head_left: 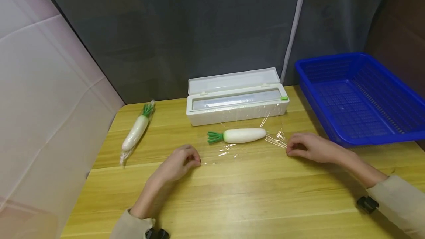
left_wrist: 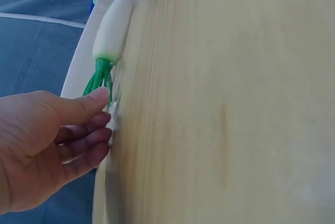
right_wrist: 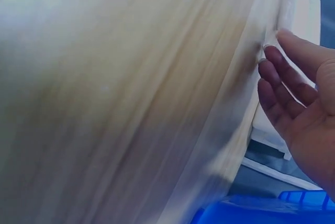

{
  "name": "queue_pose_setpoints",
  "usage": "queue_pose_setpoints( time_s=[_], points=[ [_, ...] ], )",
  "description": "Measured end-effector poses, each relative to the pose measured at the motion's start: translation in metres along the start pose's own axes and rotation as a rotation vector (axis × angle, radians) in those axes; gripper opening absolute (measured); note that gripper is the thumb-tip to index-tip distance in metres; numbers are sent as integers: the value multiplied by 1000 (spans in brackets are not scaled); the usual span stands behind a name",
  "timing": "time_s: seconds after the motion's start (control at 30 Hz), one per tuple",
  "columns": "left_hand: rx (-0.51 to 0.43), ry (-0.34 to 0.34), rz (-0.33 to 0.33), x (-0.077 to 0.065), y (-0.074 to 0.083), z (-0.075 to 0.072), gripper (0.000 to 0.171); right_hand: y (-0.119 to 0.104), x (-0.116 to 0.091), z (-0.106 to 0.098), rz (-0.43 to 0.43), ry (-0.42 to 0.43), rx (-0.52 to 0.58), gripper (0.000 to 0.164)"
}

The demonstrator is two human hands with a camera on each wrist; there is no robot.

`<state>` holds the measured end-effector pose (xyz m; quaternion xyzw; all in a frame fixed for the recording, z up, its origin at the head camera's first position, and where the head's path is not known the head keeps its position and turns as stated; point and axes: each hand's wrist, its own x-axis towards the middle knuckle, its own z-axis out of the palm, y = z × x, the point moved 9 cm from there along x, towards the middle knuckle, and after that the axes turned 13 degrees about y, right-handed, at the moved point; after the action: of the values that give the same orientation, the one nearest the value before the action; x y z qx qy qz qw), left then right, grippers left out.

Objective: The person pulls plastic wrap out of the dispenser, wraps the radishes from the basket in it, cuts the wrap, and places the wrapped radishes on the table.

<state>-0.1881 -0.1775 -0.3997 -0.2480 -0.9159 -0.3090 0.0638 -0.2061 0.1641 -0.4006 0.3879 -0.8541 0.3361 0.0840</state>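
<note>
A white radish [head_left: 245, 135] with green stalks lies on a clear sheet of cling film [head_left: 225, 151], stalks to the left. At the film's near left corner, my left hand [head_left: 177, 162] pinches the edge between thumb and fingertips. My right hand [head_left: 310, 147] pinches the gathered right side, and creases run from it to the radish's tip. In the left wrist view, the thumb of the left hand [left_wrist: 57, 140] overlaps the stalks of the radish [left_wrist: 113, 28]. The right wrist view shows the right hand [right_wrist: 303, 98] with thumb and fingertips close together at the film.
Behind the radish stands a white cling film dispenser [head_left: 239, 115], lid raised, a roll inside. A second radish [head_left: 135, 132], wrapped in film, lies at the left of the wooden table [head_left: 232, 202]. At the right is a blue plastic basket [head_left: 332, 123], close beyond my right hand.
</note>
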Motion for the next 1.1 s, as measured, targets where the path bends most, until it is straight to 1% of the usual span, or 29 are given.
queue_pose_setpoints(
  time_s=[0.13, 0.27, 0.33, 0.4, 0.53, 0.63, 0.8, 0.9, 1.1],
  points=[
    [-23, 1, -16, 1, 0, 0, 7, 5, -1, -6, 48, 37, -17, 16],
    [-56, -9, -34, 1, 1, -2, 7, 9, 0, -16, 80, 105, -29, 15],
    [-59, -4, -34, 2, 1, -3, 7, 9, 0, -21, 86, 142, -21, 13],
    [-55, 7, -27, 3, 2, -5, 8, 7, 1, -26, 83, 179, -15, 8],
    [-46, 32, -12, 4, 4, -9, 9, 4, 3, -35, 76, 245, -16, 10],
    [-55, 43, -10, 3, 5, -12, 9, 2, 4, -38, 69, 274, -26, 17],
    [-78, 56, -30, 3, 5, -17, 11, -1, 4, -41, 56, 322, -39, 21],
    [-81, 63, -39, 4, 6, -21, 11, -1, 5, -44, 57, 356, -51, 21],
    [-71, 75, -25, 9, 11, -28, 10, 0, 7, -47, 94, 403, -62, 20]
  ],
)
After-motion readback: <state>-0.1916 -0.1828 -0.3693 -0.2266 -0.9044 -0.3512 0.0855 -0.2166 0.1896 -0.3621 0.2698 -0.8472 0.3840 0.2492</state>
